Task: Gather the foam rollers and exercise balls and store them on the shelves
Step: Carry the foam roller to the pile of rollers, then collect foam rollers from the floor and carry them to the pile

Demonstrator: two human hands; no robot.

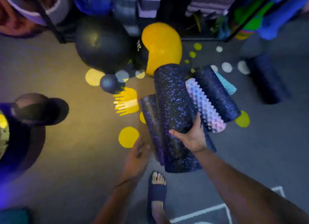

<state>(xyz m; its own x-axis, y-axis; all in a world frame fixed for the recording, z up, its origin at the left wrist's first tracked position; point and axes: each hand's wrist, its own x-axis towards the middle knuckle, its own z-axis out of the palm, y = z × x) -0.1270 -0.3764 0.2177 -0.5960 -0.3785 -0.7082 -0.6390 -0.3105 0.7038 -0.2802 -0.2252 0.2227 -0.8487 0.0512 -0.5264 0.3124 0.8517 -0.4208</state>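
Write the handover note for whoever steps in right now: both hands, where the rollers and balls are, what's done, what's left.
Right hand: grips the near end of the big speckled roller.
Left hand: open, holding nothing, beside the second speckled roller.
Floor pile: white knobbly roller, dark blue roller, light blue roller; another dark roller apart, right.
Black ball, yellow ball, small dark ball: on the floor before the shelves.
Done: none of these shelved.
Left: shelve them all.

One view only: head-worn, wide-angle, pitched steeply down at the grey carpet floor point(250, 148). Close range; black purple-speckled foam roller point(173, 98) sits mid-frame. Along top edge runs the dark metal shelf rack point(204, 38).
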